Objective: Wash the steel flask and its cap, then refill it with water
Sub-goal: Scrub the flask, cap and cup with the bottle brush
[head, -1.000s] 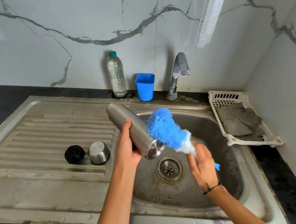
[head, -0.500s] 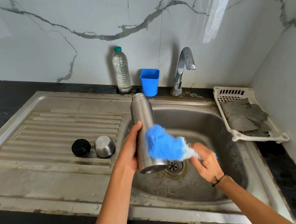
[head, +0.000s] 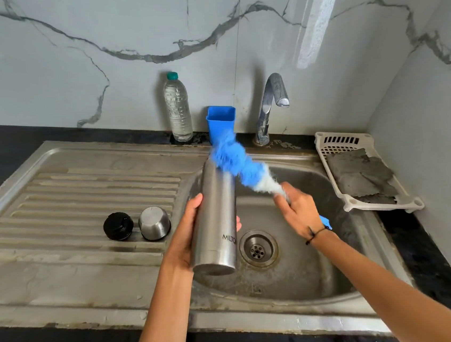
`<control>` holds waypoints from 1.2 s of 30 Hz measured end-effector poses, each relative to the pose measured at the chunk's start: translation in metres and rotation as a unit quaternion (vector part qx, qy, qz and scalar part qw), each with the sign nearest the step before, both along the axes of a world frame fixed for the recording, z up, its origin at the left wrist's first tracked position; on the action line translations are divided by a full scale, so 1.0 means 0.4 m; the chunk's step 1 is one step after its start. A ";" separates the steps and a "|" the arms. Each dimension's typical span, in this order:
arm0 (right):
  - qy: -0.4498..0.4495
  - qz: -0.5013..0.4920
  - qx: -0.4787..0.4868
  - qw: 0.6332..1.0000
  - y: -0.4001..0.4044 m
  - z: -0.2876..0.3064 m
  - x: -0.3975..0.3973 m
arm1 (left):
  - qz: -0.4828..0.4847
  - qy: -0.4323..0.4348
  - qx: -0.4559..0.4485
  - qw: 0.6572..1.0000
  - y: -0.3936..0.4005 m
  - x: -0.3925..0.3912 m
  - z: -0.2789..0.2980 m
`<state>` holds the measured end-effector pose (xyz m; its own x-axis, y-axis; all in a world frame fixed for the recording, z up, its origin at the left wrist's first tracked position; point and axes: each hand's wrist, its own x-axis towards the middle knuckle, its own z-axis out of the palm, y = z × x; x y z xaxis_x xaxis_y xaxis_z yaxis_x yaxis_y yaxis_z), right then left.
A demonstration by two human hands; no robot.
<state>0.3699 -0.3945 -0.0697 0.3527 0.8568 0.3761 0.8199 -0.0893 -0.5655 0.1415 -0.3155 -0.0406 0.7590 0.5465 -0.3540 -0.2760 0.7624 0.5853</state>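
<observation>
My left hand [head: 186, 236] grips the steel flask [head: 215, 219], held nearly upright over the sink basin [head: 298, 269], mouth away from me. My right hand [head: 298, 210] holds the handle of a blue bottle brush [head: 234, 161]. Its blurred bristles lie against the flask's neck and mouth. On the draining board [head: 68, 193] to the left lie a black inner stopper [head: 118, 226] and a steel cap [head: 154, 226], side by side.
The tap [head: 272, 101] stands behind the basin, with no water running. A clear plastic water bottle [head: 178, 109] and a blue cup [head: 221, 121] stand against the marble wall. A white basket [head: 363, 170] with grey cloths sits right of the sink.
The flask swung from tilted with its mouth toward me to upright with its base down. The brush rose from the flask's lower body to its top.
</observation>
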 end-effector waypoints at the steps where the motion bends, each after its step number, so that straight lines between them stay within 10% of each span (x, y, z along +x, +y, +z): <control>1: -0.010 0.025 -0.001 1.000 -0.021 -0.018 -0.008 | 0.019 -0.008 -0.018 1.000 0.002 -0.001 -0.001; 10: -0.046 0.201 0.055 0.977 -0.137 -0.066 -0.063 | 0.077 0.044 -0.017 0.996 0.024 -0.013 -0.030; 24: 0.070 -0.034 -0.097 0.992 -0.007 -0.054 0.003 | 0.048 -0.006 -0.042 0.998 0.009 0.019 -0.018; 36: 0.014 0.196 0.050 0.979 -0.084 -0.061 -0.025 | 0.102 0.046 -0.066 0.991 0.028 0.019 -0.008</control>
<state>0.3597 -0.4281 -0.0943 0.0147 0.8878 0.4600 0.7637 0.2869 -0.5783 0.1492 -0.3042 -0.0440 0.5983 0.6294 -0.4958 -0.3828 0.7682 0.5132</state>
